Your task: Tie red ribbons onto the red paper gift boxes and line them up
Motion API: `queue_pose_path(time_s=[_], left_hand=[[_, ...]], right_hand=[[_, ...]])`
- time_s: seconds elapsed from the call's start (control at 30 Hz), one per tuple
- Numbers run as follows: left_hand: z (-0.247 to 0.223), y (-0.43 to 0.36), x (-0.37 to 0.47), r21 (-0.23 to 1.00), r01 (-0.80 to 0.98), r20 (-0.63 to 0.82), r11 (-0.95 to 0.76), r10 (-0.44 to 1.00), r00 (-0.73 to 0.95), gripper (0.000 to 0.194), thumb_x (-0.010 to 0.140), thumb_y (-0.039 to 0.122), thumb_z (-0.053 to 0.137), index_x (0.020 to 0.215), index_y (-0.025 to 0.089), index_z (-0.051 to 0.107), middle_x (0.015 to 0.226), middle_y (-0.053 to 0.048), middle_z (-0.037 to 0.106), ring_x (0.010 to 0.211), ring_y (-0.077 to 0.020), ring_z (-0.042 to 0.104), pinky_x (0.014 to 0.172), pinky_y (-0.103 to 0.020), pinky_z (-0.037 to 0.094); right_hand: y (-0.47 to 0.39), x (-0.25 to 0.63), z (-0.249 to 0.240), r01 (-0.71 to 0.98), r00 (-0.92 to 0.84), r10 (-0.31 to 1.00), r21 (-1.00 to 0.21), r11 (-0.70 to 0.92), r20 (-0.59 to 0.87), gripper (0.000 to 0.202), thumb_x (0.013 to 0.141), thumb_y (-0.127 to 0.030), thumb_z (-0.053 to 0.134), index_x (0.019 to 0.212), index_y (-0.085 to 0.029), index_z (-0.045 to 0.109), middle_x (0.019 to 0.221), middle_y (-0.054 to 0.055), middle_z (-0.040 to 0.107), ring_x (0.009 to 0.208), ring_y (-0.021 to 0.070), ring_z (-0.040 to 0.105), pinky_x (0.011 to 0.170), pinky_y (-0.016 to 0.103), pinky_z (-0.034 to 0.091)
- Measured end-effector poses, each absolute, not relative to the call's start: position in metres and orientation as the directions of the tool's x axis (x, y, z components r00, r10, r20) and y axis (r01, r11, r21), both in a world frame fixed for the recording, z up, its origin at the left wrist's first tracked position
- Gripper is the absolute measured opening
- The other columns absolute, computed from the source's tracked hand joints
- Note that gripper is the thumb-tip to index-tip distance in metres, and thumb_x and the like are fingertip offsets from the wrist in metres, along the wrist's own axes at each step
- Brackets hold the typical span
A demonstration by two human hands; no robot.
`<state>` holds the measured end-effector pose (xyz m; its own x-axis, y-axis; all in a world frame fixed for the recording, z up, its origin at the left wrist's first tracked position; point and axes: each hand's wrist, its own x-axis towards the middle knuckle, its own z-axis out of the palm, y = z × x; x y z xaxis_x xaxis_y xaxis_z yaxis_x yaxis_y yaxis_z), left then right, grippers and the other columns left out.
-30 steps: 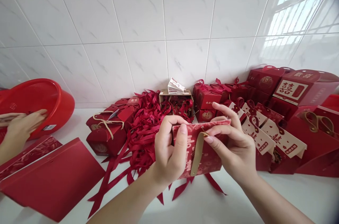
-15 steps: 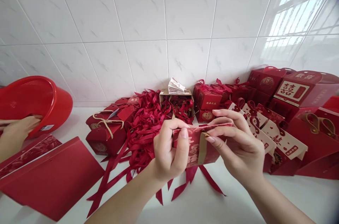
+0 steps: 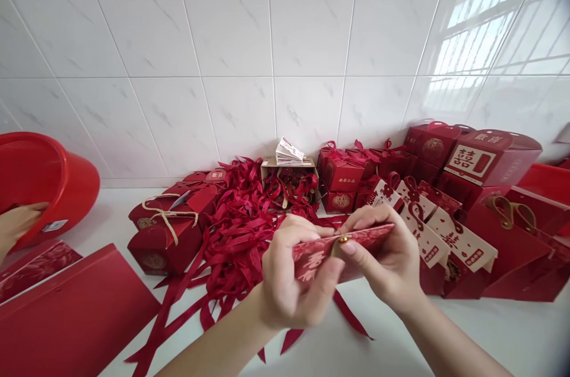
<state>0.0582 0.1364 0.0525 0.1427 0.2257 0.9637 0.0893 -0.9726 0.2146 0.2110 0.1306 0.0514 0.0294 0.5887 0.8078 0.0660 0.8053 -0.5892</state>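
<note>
My two hands hold a small red printed gift bag (image 3: pixel 307 267) above the table, its top edge tilted toward me. A gold strap lies on its front, with a round gold stud (image 3: pixel 343 239) at the rim. My left hand (image 3: pixel 289 276) is wrapped round the left side, thumb pressed on the strap below the stud. My right hand (image 3: pixel 387 264) grips the right side, thumb tip beside the stud and fingers behind the bag. Its back is hidden. Behind and below the hands lies a heap of dark red ribbons (image 3: pixel 236 234).
Another person's hand (image 3: pixel 22 222) reaches into a red basin (image 3: pixel 78 181) at the left. Flat red card sheets (image 3: pixel 75 311) lie before it. Red boxes (image 3: pixel 167 246) stand left of the ribbons; finished-looking bags (image 3: pixel 463 234) and stacked boxes (image 3: pixel 494 157) stand at the right.
My left thumb has moved right onto the strap, and the gold stud now shows at the rim. The view has shifted slightly, so the surroundings sit further left.
</note>
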Motion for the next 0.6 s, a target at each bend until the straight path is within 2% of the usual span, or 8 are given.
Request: queue_pose_path(time_s=[0.1, 0.2, 0.27, 0.33, 0.37, 0.43, 0.5, 0.6], left_hand=[[0.056, 0.142, 0.058, 0.209, 0.258, 0.953, -0.943, 0.256, 0.163, 0.045, 0.072, 0.025, 0.079, 0.102, 0.022, 0.046, 0.086, -0.005, 0.057, 0.078, -0.0205, 0.059, 0.065, -0.034, 0.053], [0.063, 0.146, 0.051, 0.229, 0.45, 0.917, -0.863, 0.347, 0.198, 0.039, 0.072, 0.029, 0.081, 0.095, 0.023, 0.05, 0.084, -0.003, 0.058, 0.077, -0.0194, 0.059, 0.067, -0.033, 0.052], [0.071, 0.144, 0.043, 0.303, 0.517, 0.861, -0.801, 0.463, 0.212, 0.043, 0.074, 0.032, 0.079, 0.103, 0.023, 0.05, 0.093, -0.005, 0.062, 0.083, -0.0204, 0.061, 0.075, -0.035, 0.052], [0.08, 0.14, 0.035, 0.476, 0.537, 0.707, -0.697, 0.666, 0.237, 0.044, 0.08, 0.038, 0.072, 0.114, 0.024, 0.046, 0.102, -0.006, 0.064, 0.086, -0.0199, 0.064, 0.076, -0.034, 0.053], [0.084, 0.138, 0.03, 0.564, 0.542, 0.582, -0.622, 0.766, 0.273, 0.038, 0.085, 0.04, 0.065, 0.115, 0.024, 0.047, 0.102, -0.005, 0.066, 0.082, -0.0187, 0.064, 0.073, -0.032, 0.053], [0.091, 0.136, 0.021, 0.678, 0.573, 0.292, -0.46, 0.885, 0.364, 0.023, 0.093, 0.045, 0.052, 0.105, 0.026, 0.054, 0.088, 0.0, 0.067, 0.068, -0.0158, 0.062, 0.059, -0.027, 0.05], [0.097, 0.136, 0.012, 0.697, 0.618, 0.102, -0.363, 0.904, 0.416, 0.027, 0.094, 0.048, 0.046, 0.091, 0.025, 0.06, 0.072, 0.002, 0.063, 0.058, -0.0142, 0.056, 0.05, -0.024, 0.043], [0.103, 0.137, -0.003, 0.682, 0.637, 0.059, -0.359, 0.895, 0.441, 0.025, 0.094, 0.045, 0.047, 0.09, 0.026, 0.063, 0.066, 0.003, 0.056, 0.051, -0.0117, 0.047, 0.045, -0.022, 0.037]], right_hand=[[0.132, 0.215, 0.053, 0.147, 0.072, 0.545, -0.55, 0.822, 0.835, 0.021, 0.079, -0.018, 0.071, 0.085, -0.023, 0.052, 0.075, 0.0, 0.063, 0.067, 0.0157, 0.061, 0.058, 0.028, 0.051], [0.136, 0.222, 0.056, 0.248, 0.047, 0.44, -0.438, 0.864, 0.897, 0.025, 0.075, -0.014, 0.073, 0.085, -0.022, 0.052, 0.074, 0.0, 0.063, 0.064, 0.0156, 0.062, 0.054, 0.027, 0.049], [0.139, 0.226, 0.057, 0.323, 0.018, 0.357, -0.343, 0.882, 0.934, 0.028, 0.072, -0.013, 0.076, 0.085, -0.022, 0.052, 0.073, -0.001, 0.062, 0.062, 0.0152, 0.062, 0.053, 0.027, 0.049], [0.141, 0.228, 0.057, 0.391, 0.001, 0.314, -0.29, 0.873, 0.949, 0.029, 0.071, -0.013, 0.077, 0.084, -0.022, 0.052, 0.071, -0.002, 0.061, 0.06, 0.0145, 0.061, 0.053, 0.026, 0.048], [0.142, 0.23, 0.057, 0.414, -0.003, 0.31, -0.281, 0.866, 0.951, 0.029, 0.071, -0.013, 0.077, 0.084, -0.021, 0.052, 0.07, -0.002, 0.06, 0.059, 0.0141, 0.06, 0.052, 0.026, 0.048], [0.143, 0.232, 0.057, 0.442, -0.01, 0.322, -0.284, 0.851, 0.947, 0.028, 0.072, -0.015, 0.077, 0.083, -0.021, 0.052, 0.069, -0.002, 0.06, 0.058, 0.0138, 0.06, 0.051, 0.026, 0.047], [0.143, 0.234, 0.059, 0.46, -0.006, 0.331, -0.291, 0.839, 0.944, 0.027, 0.072, -0.016, 0.077, 0.083, -0.021, 0.053, 0.069, -0.001, 0.061, 0.058, 0.0137, 0.059, 0.05, 0.025, 0.046], [0.141, 0.24, 0.063, 0.476, 0.012, 0.325, -0.291, 0.83, 0.946, 0.027, 0.072, -0.017, 0.077, 0.082, -0.02, 0.053, 0.07, -0.001, 0.061, 0.057, 0.0131, 0.058, 0.048, 0.025, 0.044]])
